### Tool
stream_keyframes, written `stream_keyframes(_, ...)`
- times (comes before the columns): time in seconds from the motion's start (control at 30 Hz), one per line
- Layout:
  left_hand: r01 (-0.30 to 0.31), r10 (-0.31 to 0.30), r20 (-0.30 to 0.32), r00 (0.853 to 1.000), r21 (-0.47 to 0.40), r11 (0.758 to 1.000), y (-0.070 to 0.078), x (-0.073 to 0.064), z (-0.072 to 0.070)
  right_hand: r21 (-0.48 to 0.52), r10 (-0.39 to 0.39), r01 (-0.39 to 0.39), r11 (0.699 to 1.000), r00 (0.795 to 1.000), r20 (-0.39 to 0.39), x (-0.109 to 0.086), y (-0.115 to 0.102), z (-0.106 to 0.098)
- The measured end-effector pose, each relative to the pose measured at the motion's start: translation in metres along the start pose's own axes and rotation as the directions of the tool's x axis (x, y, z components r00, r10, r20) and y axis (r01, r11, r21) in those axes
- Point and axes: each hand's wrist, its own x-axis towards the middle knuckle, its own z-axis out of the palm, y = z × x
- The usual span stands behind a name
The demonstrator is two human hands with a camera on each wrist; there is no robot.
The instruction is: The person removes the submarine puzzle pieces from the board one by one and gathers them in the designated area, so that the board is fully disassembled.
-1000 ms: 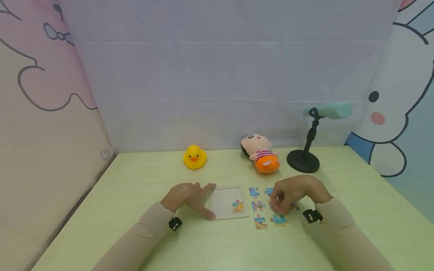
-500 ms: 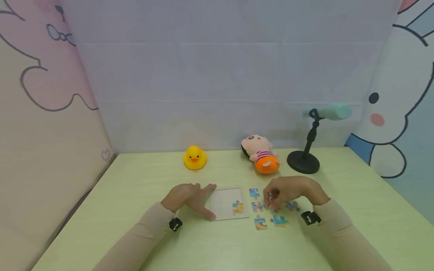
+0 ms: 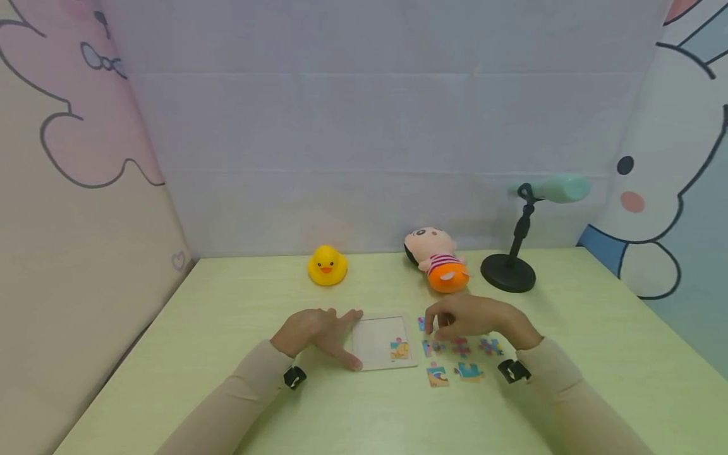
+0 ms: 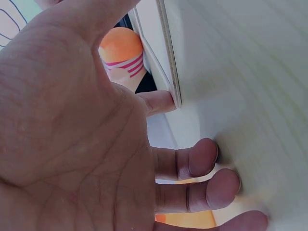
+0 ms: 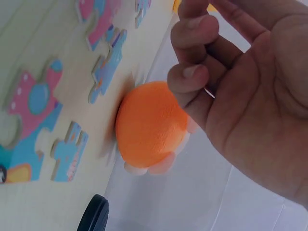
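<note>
My left hand (image 3: 321, 335) lies at the left side of a shallow white puzzle tray (image 3: 370, 368), thumb and forefinger spread along its edge. In the left wrist view a fingertip touches the tray's corner (image 4: 176, 94). One beach-patterned puzzle piece (image 3: 400, 349) sits in the tray's lower right. My right hand (image 3: 469, 319) hovers palm down over the loose pieces, fingers bent, thumb and forefinger apart, nothing visible between them. Below it lie a pink piece (image 5: 36, 110), a blue piece (image 5: 108, 67) and several others. The upper-left piece (image 3: 421, 323) is partly hidden by the forefinger.
A yellow rubber duck (image 3: 327, 265) stands at the back of the table. A plush doll (image 3: 438, 259) with orange shorts lies behind the pieces. At the back right, a black stand (image 3: 508, 273) holds a mint-green cylinder (image 3: 560, 189). A pale cloth (image 3: 375, 126) hangs behind.
My right hand has moved left and slightly up over the pieces, uncovering the middle and right ones of the middle row. The left hand and the tray have stayed in place.
</note>
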Motion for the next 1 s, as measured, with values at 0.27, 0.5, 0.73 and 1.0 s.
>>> stream_keyframes(0.27, 0.001, -0.001, -0.012, 1.0, -0.002, 1.0, -0.001, -0.001, 0.002, -0.05, -0.006, 0.003, 0.999, 0.999, -0.045, 0.009, -0.006, 0.01)
stream_keyframes(0.5, 0.004, -0.004, -0.023, 1.0, 0.003, 1.0, -0.001, -0.001, 0.002, -0.024, -0.007, 0.006, 1.0, 1.0, -0.029, 0.019, -0.007, 0.021)
stream_keyframes(0.73, 0.013, -0.013, -0.024, 1.0, 0.005, 1.0, -0.001, -0.002, 0.002, -0.026, 0.017, -0.017, 1.0, 1.0, -0.003, 0.026, -0.02, 0.032)
stream_keyframes(1.0, 0.019, -0.019, -0.027, 0.999, 0.008, 1.0, 0.0, -0.001, 0.002, -0.072, 0.025, -0.027, 0.997, 0.999, -0.033, 0.026, -0.03, 0.04)
